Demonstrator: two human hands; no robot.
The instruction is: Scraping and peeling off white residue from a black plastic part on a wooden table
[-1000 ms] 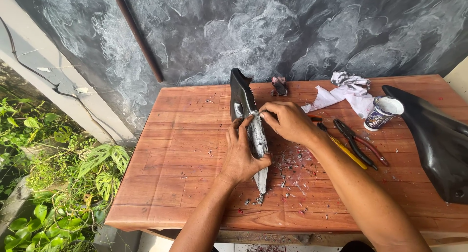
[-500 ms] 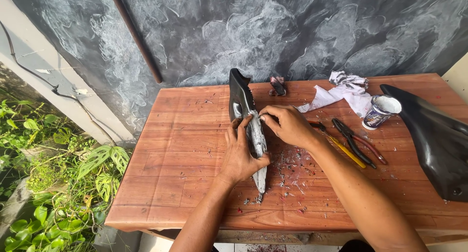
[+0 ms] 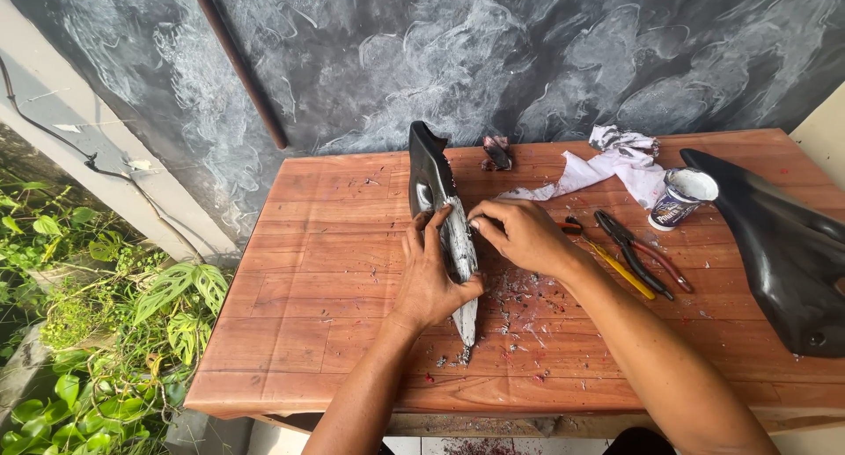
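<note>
Black plastic panel point(image 3: 431, 178) gripped by both hands point(image 3: 480, 261) on table point(image 3: 299, 332).

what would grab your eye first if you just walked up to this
Both hands meet mid-table on a long black panel smeared with grey-white filler: the left hand grips its side, the right hand presses its top. Flakes and dust litter the wooden table below them, and a bigger black fairing lies at the right edge.

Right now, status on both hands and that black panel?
Left hand gripping black panel from the side. Right hand pressing its grey-coated edge. Pliers, cup, rag to the right, apart.
</note>
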